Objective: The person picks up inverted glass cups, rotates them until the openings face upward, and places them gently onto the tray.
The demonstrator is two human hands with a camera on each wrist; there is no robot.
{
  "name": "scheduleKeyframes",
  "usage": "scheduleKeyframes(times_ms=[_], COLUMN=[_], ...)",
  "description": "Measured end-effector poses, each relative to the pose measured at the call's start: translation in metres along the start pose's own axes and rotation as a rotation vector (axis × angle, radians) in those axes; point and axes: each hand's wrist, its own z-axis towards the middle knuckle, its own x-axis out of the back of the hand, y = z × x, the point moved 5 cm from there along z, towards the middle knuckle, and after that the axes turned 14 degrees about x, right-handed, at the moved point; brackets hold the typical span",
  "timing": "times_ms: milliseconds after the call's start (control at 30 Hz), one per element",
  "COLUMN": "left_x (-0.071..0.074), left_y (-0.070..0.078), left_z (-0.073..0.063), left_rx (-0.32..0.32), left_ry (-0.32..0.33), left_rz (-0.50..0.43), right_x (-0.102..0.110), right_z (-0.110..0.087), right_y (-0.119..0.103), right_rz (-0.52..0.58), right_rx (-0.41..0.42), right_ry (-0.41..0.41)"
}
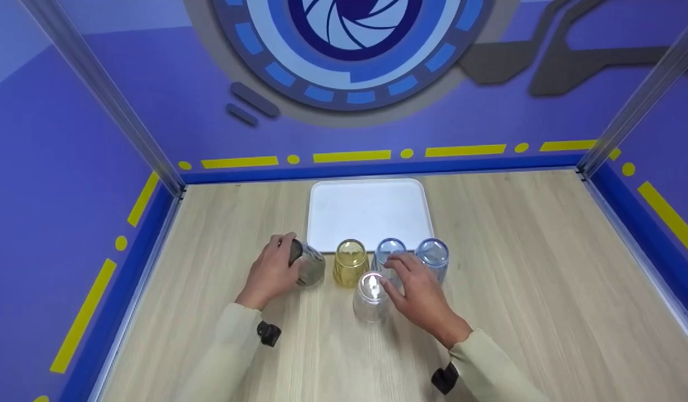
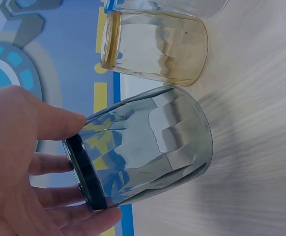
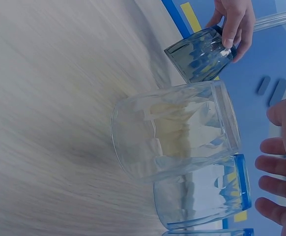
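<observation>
My left hand [image 1: 272, 273] grips a smoky grey drinking glass [image 1: 314, 270] by its dark base, thumb on one side and fingers on the other. This glass is upside down and tilted, its rim close over the table in the left wrist view. To its right stand a yellow glass [image 1: 350, 271] and two blue glasses, one [image 1: 390, 245] partly hidden behind my right hand [image 1: 424, 296], the other [image 1: 434, 254] at the right end. Nearer to me is a clear glass [image 1: 370, 307], also upside down. In the right wrist view my right fingers are spread apart from the clear glass's base.
A white tray [image 1: 369, 212] lies behind the glasses, against the back of the wooden table [image 1: 500, 234]. Blue printed walls [image 1: 154, 111] enclose the table at the left, back and right.
</observation>
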Motion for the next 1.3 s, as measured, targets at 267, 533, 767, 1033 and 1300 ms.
scheduleKeyframes(times_ms=[267, 533, 767, 1033, 1300], left_x=[0.002, 0.0, 0.0, 0.0, 0.002], left_y=[-0.005, -0.012, -0.016, -0.02, -0.022], left_z=[0.002, 0.004, 0.004, 0.003, 0.003], left_rx=[-0.051, -0.019, 0.004, 0.009, 0.005], left_ry=[0.021, -0.016, -0.046, -0.064, -0.087], left_rz=[-0.052, -0.112, -0.162, -0.191, -0.243], right_x=[-0.002, -0.002, -0.003, -0.003, -0.002], right_z=[0.0, -0.001, -0.002, -0.002, -0.003], right_y=[0.001, 0.001, 0.001, 0.0, -0.001], right_rz=[0.005, -0.001, 0.001, -0.008, -0.01], right_rx=[-0.029, 0.0, -0.005, -0.012, -0.01], right_ry=[-0.02, 0.005, 0.005, 0.002, -0.001])
